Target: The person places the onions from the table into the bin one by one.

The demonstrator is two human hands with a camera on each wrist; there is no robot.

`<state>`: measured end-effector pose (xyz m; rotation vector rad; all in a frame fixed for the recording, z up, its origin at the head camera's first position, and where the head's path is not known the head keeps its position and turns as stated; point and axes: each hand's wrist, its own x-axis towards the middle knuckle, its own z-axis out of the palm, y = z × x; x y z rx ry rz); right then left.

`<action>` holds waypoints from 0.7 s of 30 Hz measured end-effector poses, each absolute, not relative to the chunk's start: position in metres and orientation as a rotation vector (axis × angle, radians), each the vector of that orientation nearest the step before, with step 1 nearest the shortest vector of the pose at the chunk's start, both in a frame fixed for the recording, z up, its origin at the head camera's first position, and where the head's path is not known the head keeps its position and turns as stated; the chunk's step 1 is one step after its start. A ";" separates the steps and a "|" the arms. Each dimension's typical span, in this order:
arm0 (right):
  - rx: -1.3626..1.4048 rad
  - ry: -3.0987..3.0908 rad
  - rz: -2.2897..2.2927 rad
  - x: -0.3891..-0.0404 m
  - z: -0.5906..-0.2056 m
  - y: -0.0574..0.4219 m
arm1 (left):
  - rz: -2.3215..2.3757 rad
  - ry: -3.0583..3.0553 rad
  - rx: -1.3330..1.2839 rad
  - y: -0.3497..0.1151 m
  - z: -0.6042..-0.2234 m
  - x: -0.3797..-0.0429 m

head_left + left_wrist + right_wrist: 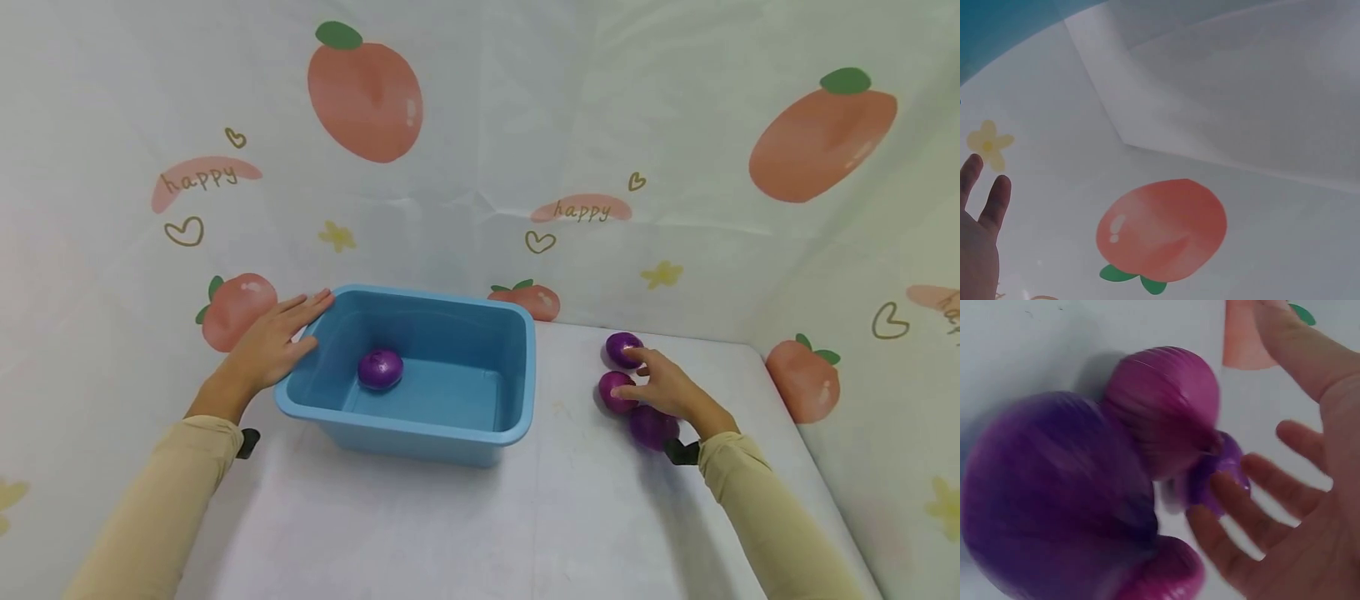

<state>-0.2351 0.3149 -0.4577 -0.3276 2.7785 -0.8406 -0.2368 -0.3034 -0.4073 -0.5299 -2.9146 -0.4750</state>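
While the left hand (270,343) rests, fingers extended and gripping nothing, at the left rim of a blue basin (420,452), the right hand (670,390) spreads loose, ungrasping fingers beside clustered purple onions (613,390) on the white tabletop (450,533); another onion (380,369) lies inside the basin, left of centre.

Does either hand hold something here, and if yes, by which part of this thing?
Nothing is held: the right hand is open near the onions, and the left hand is at the tub, its fingers not wrapped round it.
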 end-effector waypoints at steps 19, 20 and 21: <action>-0.364 2.714 -0.738 -0.242 -0.477 0.300 | -0.471 -2.879 -0.553 -0.304 -0.409 -0.237; -0.369 2.719 -0.742 -0.242 -0.478 0.299 | -0.473 -2.880 -0.552 -0.304 -0.409 -0.237; -0.372 2.723 -0.743 -0.242 -0.478 0.299 | -0.475 -2.881 -0.551 -0.304 -0.409 -0.237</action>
